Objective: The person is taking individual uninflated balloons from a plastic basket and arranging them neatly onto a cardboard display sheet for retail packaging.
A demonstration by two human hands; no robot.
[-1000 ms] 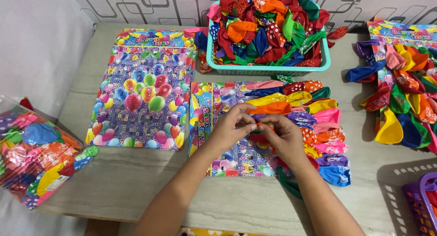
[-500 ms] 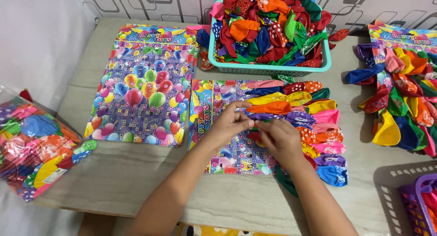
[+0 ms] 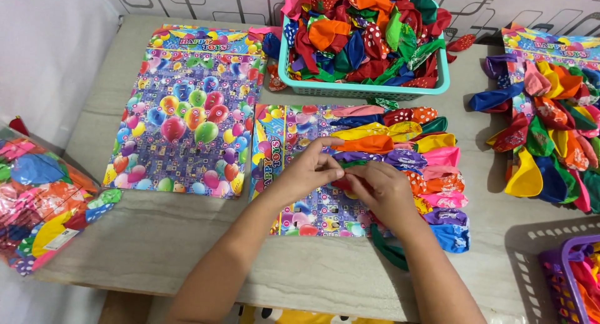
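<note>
A printed card sheet point(image 3: 294, 136) with a balloon pattern lies flat in front of me, and a row of uninflated balloons point(image 3: 431, 149) in yellow, orange, purple, pink and blue is fixed along its right half. My left hand point(image 3: 306, 171) and my right hand point(image 3: 381, 189) meet over the middle of the sheet. Both pinch a small balloon point(image 3: 342, 184), red and green, whose body is mostly hidden under the fingers. A dark green balloon point(image 3: 387, 252) pokes out below my right wrist.
A teal basket point(image 3: 362, 89) heaped with loose balloons stands behind the sheet. A second printed sheet point(image 3: 187, 111) lies to the left, a filled sheet point(image 3: 550, 124) at the right. A clear bag of balloons point(image 3: 37, 205) overhangs the left edge; a purple basket point(image 3: 565, 277) sits at the lower right.
The hands stay together over the sheet and have shifted slightly lower, the fingers working at the same spot. The camera view has tilted a little.
</note>
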